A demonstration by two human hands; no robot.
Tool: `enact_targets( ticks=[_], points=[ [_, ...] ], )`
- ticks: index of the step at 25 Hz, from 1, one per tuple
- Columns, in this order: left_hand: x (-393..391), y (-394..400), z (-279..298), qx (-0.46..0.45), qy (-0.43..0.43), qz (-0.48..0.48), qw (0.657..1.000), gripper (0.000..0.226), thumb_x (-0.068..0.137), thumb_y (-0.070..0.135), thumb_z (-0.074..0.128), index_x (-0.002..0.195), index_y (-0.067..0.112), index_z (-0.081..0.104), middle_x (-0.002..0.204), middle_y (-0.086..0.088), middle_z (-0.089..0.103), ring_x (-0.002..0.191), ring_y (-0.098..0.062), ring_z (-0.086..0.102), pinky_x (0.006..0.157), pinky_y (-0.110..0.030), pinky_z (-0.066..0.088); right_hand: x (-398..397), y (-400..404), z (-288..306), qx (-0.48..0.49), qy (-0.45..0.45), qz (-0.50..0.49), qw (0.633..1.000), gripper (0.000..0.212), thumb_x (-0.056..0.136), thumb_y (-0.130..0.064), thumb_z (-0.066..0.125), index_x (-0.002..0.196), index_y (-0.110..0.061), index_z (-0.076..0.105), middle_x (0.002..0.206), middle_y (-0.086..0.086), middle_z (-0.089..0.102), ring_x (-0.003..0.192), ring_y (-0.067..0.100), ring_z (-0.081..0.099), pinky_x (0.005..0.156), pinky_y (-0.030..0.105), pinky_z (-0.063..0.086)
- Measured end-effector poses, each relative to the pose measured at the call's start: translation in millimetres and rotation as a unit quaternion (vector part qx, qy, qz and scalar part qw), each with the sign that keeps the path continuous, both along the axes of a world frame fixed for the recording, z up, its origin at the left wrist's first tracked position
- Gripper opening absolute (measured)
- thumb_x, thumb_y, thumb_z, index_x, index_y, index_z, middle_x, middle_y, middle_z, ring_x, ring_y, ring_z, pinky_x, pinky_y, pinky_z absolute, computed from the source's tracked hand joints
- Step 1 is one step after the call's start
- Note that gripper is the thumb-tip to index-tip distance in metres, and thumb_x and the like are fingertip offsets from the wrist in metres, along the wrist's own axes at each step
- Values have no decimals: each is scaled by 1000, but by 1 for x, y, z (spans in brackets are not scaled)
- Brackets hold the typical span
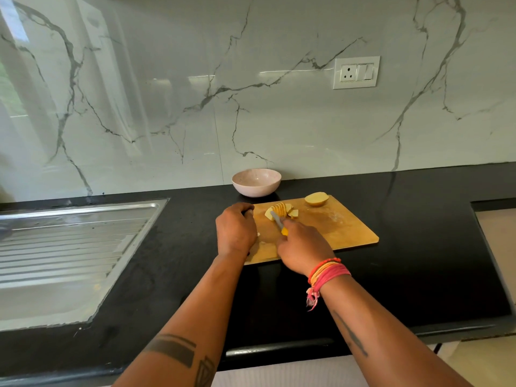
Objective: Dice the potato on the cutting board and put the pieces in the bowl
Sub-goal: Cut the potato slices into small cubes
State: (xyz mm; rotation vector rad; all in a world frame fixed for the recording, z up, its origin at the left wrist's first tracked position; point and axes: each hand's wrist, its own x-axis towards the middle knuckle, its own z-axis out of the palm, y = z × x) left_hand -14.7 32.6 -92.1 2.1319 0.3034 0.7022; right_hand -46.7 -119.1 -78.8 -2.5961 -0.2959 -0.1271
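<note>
I am gripping the knife (279, 222) in my right hand (303, 251), its blade reaching ahead into the sliced potato half (280, 211) on the cutting board (335, 227). My left hand (236, 227) is resting curled just left; whether it holds anything I cannot tell. The bowl (256, 181) is sitting beyond.

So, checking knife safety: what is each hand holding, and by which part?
Right hand grips the yellow-handled knife by its handle. Left hand is curled at the wooden cutting board's edge; its grip cannot be told.
</note>
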Motion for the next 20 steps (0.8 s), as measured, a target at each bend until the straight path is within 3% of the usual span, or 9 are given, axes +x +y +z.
enact_targets(
  ticks=[3, 5, 7, 11, 20],
  points=[
    [16, -10, 7, 132, 45, -34, 990, 35, 101, 9, 53, 130, 18, 69, 127, -2, 70, 111, -20, 66, 89, -25, 52, 14, -8, 2, 21, 2, -11, 1000, 55, 102, -30, 49, 156, -27, 41, 142, 5, 61, 123, 29, 60, 98, 42, 53],
    [28, -22, 13, 247, 100, -60, 962, 40, 100, 10, 55, 138, 17, 62, 135, -6, 65, 122, -23, 61, 97, -30, 50, 19, -11, 0, 39, 1, -22, 999, 54, 102, -31, 48, 156, -26, 42, 144, 3, 59, 126, 28, 58, 100, 41, 52],
    [41, -33, 18, 305, 150, -76, 938, 42, 100, 14, 57, 142, 15, 55, 139, -10, 61, 127, -27, 57, 101, -33, 47, 21, -16, -2, 60, -6, -34, 998, 54, 102, -31, 48, 155, -27, 42, 142, 3, 61, 124, 27, 59, 99, 41, 52],
    [60, -41, 15, 340, 196, -82, 916, 35, 97, 17, 62, 132, 11, 58, 130, -11, 65, 120, -28, 60, 96, -34, 50, 22, -23, -6, 109, -22, -50, 992, 53, 102, -34, 49, 154, -33, 43, 135, 1, 65, 116, 26, 62, 94, 41, 55],
    [54, -38, 10, 305, 161, -59, 937, 44, 98, 15, 67, 140, 13, 56, 136, -6, 62, 121, -23, 60, 101, -33, 52, 21, -28, -8, 157, -6, -53, 986, 53, 101, -34, 52, 154, -35, 44, 138, -3, 63, 99, 21, 67, 80, 36, 58]
  ],
)
